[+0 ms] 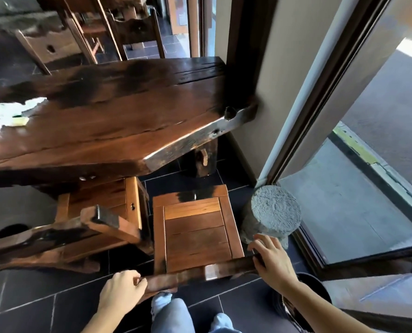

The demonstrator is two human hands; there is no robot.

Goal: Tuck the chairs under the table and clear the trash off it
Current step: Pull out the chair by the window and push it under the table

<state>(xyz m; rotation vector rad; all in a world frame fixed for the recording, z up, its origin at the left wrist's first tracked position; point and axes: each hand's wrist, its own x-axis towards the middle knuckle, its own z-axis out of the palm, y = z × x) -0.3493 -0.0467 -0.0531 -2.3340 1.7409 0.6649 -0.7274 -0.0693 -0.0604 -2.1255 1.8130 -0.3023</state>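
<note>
A dark wooden chair [195, 231] stands on the tiled floor in front of me, its slatted seat short of the table's near edge. My left hand [122, 290] grips the left end of its top back rail, and my right hand [273, 259] grips the right end. The heavy slab table [118, 121] stretches across the middle of the view. White crumpled trash [5, 116] with a small yellow piece lies on its far left part. A second chair [104, 212] sits to the left, its seat partly under the table.
A grey stone cylinder [274, 213] stands right of the chair, close to my right hand. Behind it run a glass door frame [320, 97] and a wall. A dark round bin [303, 299] sits at my right. More chairs [137, 32] stand beyond the table.
</note>
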